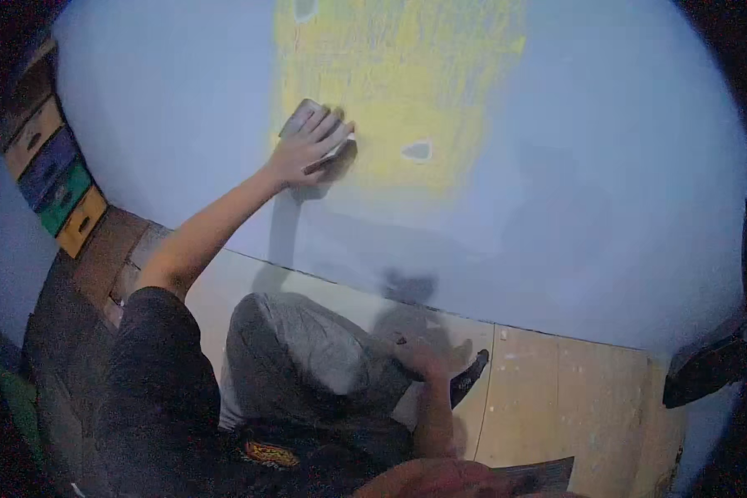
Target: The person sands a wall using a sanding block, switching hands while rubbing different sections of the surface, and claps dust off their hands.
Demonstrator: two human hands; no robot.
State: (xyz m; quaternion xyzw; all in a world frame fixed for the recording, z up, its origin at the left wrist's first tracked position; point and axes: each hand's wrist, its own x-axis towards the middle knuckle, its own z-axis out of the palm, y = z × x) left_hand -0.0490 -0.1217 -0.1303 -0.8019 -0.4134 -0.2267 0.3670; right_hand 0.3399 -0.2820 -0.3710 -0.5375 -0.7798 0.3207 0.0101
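Observation:
My left hand (314,146) is pressed over a flat grey block (300,118), its fingers spread across the top. The block lies against a pale surface (193,124), at the lower left part of a streaky yellow patch (398,118). Right of that hand, a small grey spot with a pale rim (418,150) shows in the yellow; a similar one is at the top edge. My right hand (420,355) is low in the view, beside the grey-trousered knee (324,348), dim and blurred; whether it holds anything cannot be made out.
Wooden boards (554,398) meet the pale surface along a dark seam. Coloured drawer fronts (65,190) stand at the left. A dark object (703,367) is at the right edge. Dark red cloth (436,479) lies at the bottom, next to a dark flat piece (544,476).

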